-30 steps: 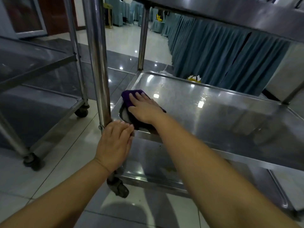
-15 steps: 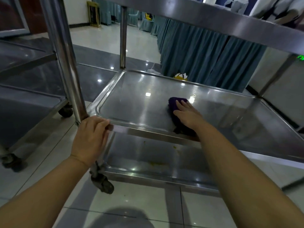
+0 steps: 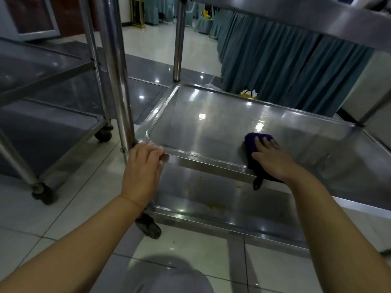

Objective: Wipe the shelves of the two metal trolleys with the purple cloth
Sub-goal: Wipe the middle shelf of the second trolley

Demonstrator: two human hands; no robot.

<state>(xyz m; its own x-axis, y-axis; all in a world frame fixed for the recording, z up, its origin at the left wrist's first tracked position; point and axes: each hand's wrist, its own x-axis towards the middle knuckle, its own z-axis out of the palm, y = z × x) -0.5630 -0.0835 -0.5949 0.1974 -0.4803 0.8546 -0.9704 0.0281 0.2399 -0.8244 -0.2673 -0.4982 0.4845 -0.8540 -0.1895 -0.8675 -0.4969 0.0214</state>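
Near trolley (image 3: pixel 117 70): stainless steel, stood on a pale tiled floor (image 3: pixel 63 208); top, middle and lower shelves are seen
Middle shelf (image 3: pixel 201 127): shallow tray with a raised rim; ceiling lights are reflected in its surface
Purple cloth (image 3: pixel 255 140): laid on the middle shelf near its front edge, right of centre; one dark end is draped over the front rim
Right grip (image 3: pixel 268 157): fingers are held straight and a little spread, pressed flat on top of the purple cloth; nothing is pinched
Left grip (image 3: pixel 141 166): fingers are curled over the front left corner rim of the middle shelf, just beside the upright post
Lower shelf (image 3: pixel 211 187): marked with yellowish stains (image 3: pixel 215 206)
Caster (image 3: pixel 149 227): dark, fitted under the front left corner, below the left grip
Second trolley (image 3: pixel 46 127): placed to the left, apart from the near trolley; two shelves and two casters are seen
Table skirting (image 3: pixel 285 70): teal, pleated, hung behind the far side of the near trolley
Small yellow and white item (image 3: pixel 249 94): lodged at the foot of the skirting; its kind cannot be told
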